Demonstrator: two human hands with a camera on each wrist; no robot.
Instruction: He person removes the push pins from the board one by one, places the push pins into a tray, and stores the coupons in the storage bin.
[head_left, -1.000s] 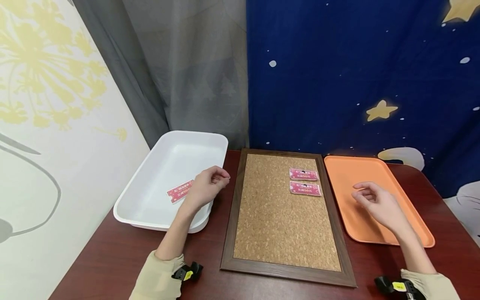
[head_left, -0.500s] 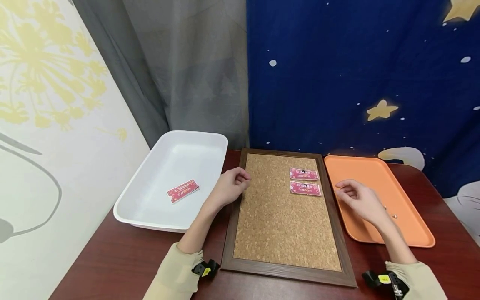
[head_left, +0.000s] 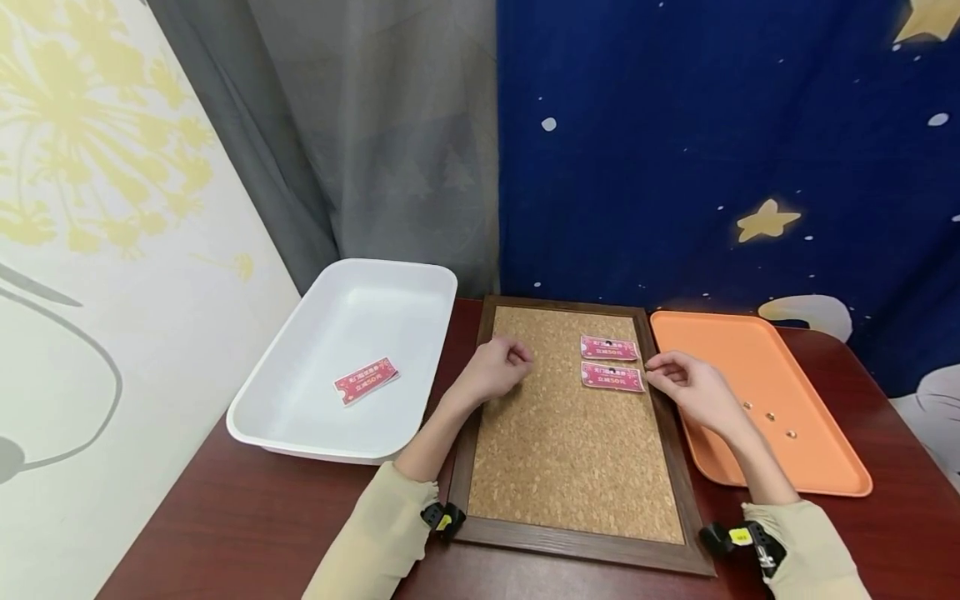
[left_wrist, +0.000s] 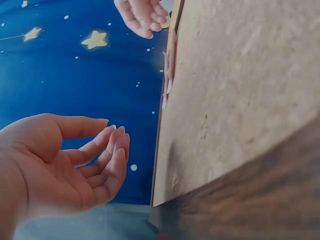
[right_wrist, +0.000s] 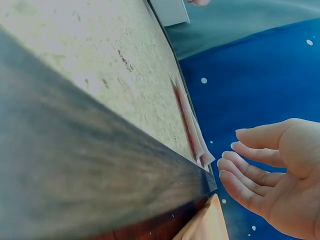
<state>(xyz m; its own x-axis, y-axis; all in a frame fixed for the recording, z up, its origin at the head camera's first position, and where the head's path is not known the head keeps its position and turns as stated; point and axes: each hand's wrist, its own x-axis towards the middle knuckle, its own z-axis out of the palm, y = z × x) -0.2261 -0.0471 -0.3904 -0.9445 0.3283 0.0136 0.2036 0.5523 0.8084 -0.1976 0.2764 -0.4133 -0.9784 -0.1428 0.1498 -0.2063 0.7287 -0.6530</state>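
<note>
Over the upper left part of a wood-framed cork board (head_left: 570, 467) hovers my left hand (head_left: 495, 367), its fingers loosely bent and nothing between them. My right hand (head_left: 693, 387) is above the board's right frame, beside two pink coupons pinned one above the other: the upper coupon (head_left: 600, 352) and the lower coupon (head_left: 607, 382). In the right wrist view, a gap shows between the right hand's relaxed fingertips (right_wrist: 225, 155) and the pinned coupons (right_wrist: 192, 130). The left wrist view shows the left hand (left_wrist: 75, 162) apart from the board (left_wrist: 240, 90).
On the left a white basin (head_left: 292, 417) holds a pink coupon (head_left: 366, 382), perhaps a stack. To the right lies an orange tray (head_left: 738, 342) with several small pins (head_left: 770, 417) on it. A blue curtain (head_left: 637, 167) hangs behind the dark red table (head_left: 217, 517).
My left hand has moved right, from above the white basin to over the cork board. My right hand has moved left, from above the orange tray to the board's right edge.
</note>
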